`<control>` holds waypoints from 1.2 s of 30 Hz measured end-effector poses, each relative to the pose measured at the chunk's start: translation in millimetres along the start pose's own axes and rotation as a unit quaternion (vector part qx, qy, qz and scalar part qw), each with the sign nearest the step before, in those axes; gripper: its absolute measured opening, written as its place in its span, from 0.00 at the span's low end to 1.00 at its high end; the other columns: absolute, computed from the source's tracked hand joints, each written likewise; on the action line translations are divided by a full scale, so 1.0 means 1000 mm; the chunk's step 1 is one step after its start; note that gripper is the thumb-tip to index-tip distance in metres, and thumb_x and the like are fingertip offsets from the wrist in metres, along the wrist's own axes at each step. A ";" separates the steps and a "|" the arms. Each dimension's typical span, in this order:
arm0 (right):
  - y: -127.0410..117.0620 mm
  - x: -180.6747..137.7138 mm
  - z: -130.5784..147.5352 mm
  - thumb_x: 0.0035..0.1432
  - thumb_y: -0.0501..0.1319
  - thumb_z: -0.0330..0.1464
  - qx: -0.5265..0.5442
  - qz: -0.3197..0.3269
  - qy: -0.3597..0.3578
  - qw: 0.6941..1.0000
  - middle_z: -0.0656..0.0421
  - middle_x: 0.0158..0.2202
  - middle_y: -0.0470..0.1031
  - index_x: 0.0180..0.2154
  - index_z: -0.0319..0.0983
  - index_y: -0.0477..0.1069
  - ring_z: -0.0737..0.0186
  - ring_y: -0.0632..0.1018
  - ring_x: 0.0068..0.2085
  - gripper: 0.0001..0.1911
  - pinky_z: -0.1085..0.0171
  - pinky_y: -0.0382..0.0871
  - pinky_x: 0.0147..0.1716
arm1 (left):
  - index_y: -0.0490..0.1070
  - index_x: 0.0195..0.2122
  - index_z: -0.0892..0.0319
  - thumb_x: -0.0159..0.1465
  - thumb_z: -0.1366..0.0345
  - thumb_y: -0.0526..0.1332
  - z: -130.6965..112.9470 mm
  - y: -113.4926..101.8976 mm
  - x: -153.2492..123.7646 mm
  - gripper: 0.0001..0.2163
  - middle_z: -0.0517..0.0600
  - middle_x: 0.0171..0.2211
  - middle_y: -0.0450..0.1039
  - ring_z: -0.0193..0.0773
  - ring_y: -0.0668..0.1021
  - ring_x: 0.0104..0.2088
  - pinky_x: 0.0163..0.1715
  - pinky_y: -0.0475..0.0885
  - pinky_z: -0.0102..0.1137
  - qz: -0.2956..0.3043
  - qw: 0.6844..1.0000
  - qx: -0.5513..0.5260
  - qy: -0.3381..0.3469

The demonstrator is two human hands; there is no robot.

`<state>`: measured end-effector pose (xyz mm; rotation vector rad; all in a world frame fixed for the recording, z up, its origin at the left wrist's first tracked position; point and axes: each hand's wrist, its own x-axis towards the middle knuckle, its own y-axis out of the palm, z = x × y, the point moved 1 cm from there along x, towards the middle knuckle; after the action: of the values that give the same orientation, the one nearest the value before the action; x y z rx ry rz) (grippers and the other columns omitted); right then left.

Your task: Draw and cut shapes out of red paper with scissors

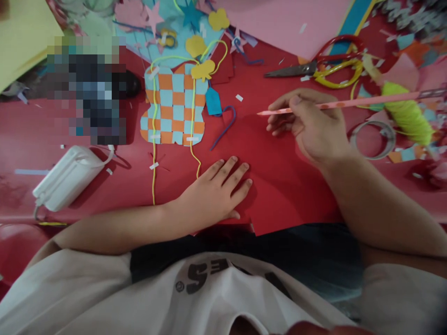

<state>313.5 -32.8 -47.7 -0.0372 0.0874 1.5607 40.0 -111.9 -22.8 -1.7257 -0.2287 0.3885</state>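
A pink pencil (pixel 335 105) with orange spots is gripped in my right hand (pixel 314 125), its tip pointing left over red paper (pixel 289 190). My left hand (pixel 223 186) lies flat on the red paper with the fingers spread. Above and left of it is an orange and light-blue checkered paper piece (pixel 173 104) with wavy edges. Two yellow strings (pixel 154 153) are taped along that piece and run down toward my left forearm. A small blue paper tag (pixel 213 101) and a dark-blue hooked strip (pixel 225 128) lie between the checkered piece and my right hand.
Scissors (pixel 314 69) with red and yellow handles lie beyond my right hand. At right are a tape roll (pixel 373 139), neon-yellow yarn (pixel 407 111) and paper scraps. A white power bank (pixel 70 177) lies at left, near a blurred dark object (pixel 94 93). Pink paper (pixel 286 23) lies at the back.
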 end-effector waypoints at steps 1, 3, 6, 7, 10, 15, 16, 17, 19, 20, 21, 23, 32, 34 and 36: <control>0.000 0.000 -0.001 0.69 0.72 0.49 -0.001 0.008 -0.003 1.000 0.55 0.33 0.84 0.40 0.39 0.87 0.61 0.84 0.30 0.19 0.66 0.74 0.26 | 0.71 0.76 0.62 0.70 0.41 0.74 -0.001 0.000 0.000 0.41 0.70 0.79 0.62 0.74 0.69 0.77 0.73 0.72 0.60 0.004 1.000 -0.001 -0.002; -0.001 0.000 -0.002 0.68 0.72 0.51 -0.001 0.021 -0.009 1.000 0.55 0.33 0.84 0.40 0.39 0.87 0.61 0.83 0.30 0.21 0.67 0.71 0.24 | 0.70 0.76 0.62 0.70 0.42 0.74 -0.002 -0.002 0.001 0.41 0.70 0.79 0.61 0.74 0.69 0.78 0.74 0.72 0.60 0.014 1.000 -0.002 -0.008; 0.001 0.000 0.002 0.68 0.72 0.46 -0.003 0.035 -0.016 0.999 0.56 0.31 0.83 0.39 0.39 0.87 0.65 0.80 0.27 0.16 0.68 0.67 0.22 | 0.69 0.77 0.63 0.70 0.42 0.74 -0.004 -0.005 0.002 0.42 0.70 0.80 0.60 0.74 0.67 0.78 0.75 0.71 0.60 0.033 0.999 -0.004 -0.014; 0.002 0.000 0.003 0.67 0.72 0.42 -0.011 0.032 -0.020 0.999 0.56 0.30 0.83 0.38 0.38 0.87 0.66 0.79 0.26 0.13 0.68 0.66 0.22 | 0.68 0.77 0.64 0.70 0.42 0.74 -0.004 -0.006 0.002 0.43 0.70 0.80 0.59 0.74 0.67 0.78 0.75 0.71 0.60 0.039 0.999 -0.005 -0.015; 0.006 -0.001 0.006 0.68 0.71 0.33 -0.046 0.010 -0.029 0.998 0.58 0.27 0.81 0.34 0.39 0.85 0.69 0.76 0.24 0.08 0.68 0.65 0.22 | 0.67 0.78 0.64 0.71 0.42 0.73 -0.005 -0.007 0.003 0.43 0.71 0.80 0.58 0.75 0.66 0.79 0.76 0.70 0.60 0.044 0.999 -0.009 -0.017; 0.013 -0.003 0.002 0.68 0.75 0.40 -0.097 0.003 -0.045 0.994 0.61 0.25 0.80 0.32 0.42 0.79 0.66 0.76 0.24 0.14 0.66 0.67 0.21 | 0.66 0.79 0.64 0.71 0.41 0.72 -0.003 -0.002 0.001 0.43 0.70 0.81 0.58 0.74 0.65 0.79 0.76 0.68 0.60 0.031 0.999 -0.014 -0.013; 0.014 -0.004 0.000 0.68 0.76 0.43 -0.104 0.004 -0.047 0.993 0.61 0.25 0.79 0.32 0.43 0.78 0.65 0.76 0.24 0.16 0.66 0.68 0.21 | 0.66 0.79 0.63 0.71 0.41 0.72 -0.003 0.000 0.000 0.43 0.70 0.81 0.58 0.74 0.65 0.79 0.76 0.69 0.60 0.028 0.999 -0.014 -0.012; 0.015 -0.004 -0.002 0.68 0.76 0.45 -0.110 0.005 -0.047 0.993 0.60 0.25 0.79 0.31 0.43 0.77 0.65 0.76 0.24 0.18 0.66 0.69 0.21 | 0.66 0.79 0.63 0.71 0.41 0.72 -0.002 0.000 0.000 0.44 0.70 0.81 0.58 0.74 0.65 0.79 0.76 0.69 0.60 0.026 0.999 -0.014 -0.011; 0.016 -0.004 -0.006 0.69 0.75 0.47 -0.120 0.003 -0.046 0.992 0.60 0.25 0.79 0.31 0.43 0.75 0.65 0.77 0.24 0.20 0.66 0.70 0.21 | 0.66 0.79 0.63 0.71 0.41 0.73 -0.001 0.001 -0.001 0.44 0.70 0.81 0.59 0.74 0.65 0.79 0.76 0.69 0.60 0.024 1.000 -0.015 -0.008; 0.016 -0.004 -0.008 0.69 0.75 0.47 -0.125 0.002 -0.046 0.991 0.60 0.25 0.79 0.31 0.43 0.75 0.65 0.77 0.24 0.20 0.66 0.70 0.21 | 0.66 0.79 0.63 0.71 0.41 0.72 0.000 0.001 -0.002 0.43 0.69 0.81 0.59 0.74 0.66 0.79 0.75 0.69 0.60 0.024 1.000 -0.015 -0.008; 0.016 -0.004 -0.010 0.69 0.75 0.47 -0.129 0.001 -0.047 0.991 0.60 0.25 0.79 0.31 0.43 0.75 0.65 0.77 0.24 0.20 0.66 0.71 0.21 | 0.66 0.79 0.63 0.71 0.41 0.72 0.000 0.001 -0.002 0.43 0.69 0.81 0.59 0.74 0.66 0.79 0.75 0.69 0.60 0.024 1.000 -0.016 -0.008; 0.017 -0.004 -0.013 0.70 0.74 0.47 -0.132 0.001 -0.049 0.990 0.61 0.26 0.79 0.32 0.44 0.75 0.65 0.78 0.24 0.20 0.66 0.72 0.22 | 0.66 0.79 0.62 0.72 0.41 0.71 0.001 0.001 -0.003 0.42 0.68 0.81 0.58 0.73 0.66 0.79 0.75 0.68 0.61 0.022 1.000 -0.018 -0.009; 0.016 -0.002 -0.013 0.70 0.73 0.54 -0.121 -0.009 -0.048 0.991 0.60 0.26 0.79 0.33 0.44 0.74 0.66 0.76 0.22 0.24 0.67 0.69 0.18 | 0.64 0.80 0.58 0.73 0.41 0.70 0.004 0.006 -0.007 0.42 0.65 0.82 0.57 0.70 0.64 0.80 0.76 0.66 0.61 0.011 1.000 -0.013 -0.010; 0.016 -0.001 -0.012 0.70 0.72 0.55 -0.116 -0.013 -0.052 0.992 0.61 0.25 0.79 0.33 0.44 0.73 0.66 0.76 0.22 0.25 0.68 0.69 0.18 | 0.64 0.80 0.58 0.73 0.41 0.70 0.004 0.007 -0.008 0.41 0.65 0.82 0.57 0.70 0.64 0.80 0.76 0.66 0.61 0.009 1.000 -0.013 -0.010; 0.016 -0.001 -0.011 0.70 0.72 0.56 -0.112 -0.015 -0.063 0.992 0.61 0.25 0.78 0.32 0.44 0.72 0.66 0.76 0.22 0.26 0.67 0.70 0.18 | 0.64 0.80 0.59 0.73 0.40 0.70 0.004 0.007 -0.008 0.42 0.65 0.82 0.57 0.70 0.64 0.80 0.76 0.66 0.61 0.006 1.000 -0.015 -0.009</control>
<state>297.0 -34.1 -58.4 -0.1153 -0.1868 1.5325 30.8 -112.5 -29.4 -1.7550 -0.2386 0.4105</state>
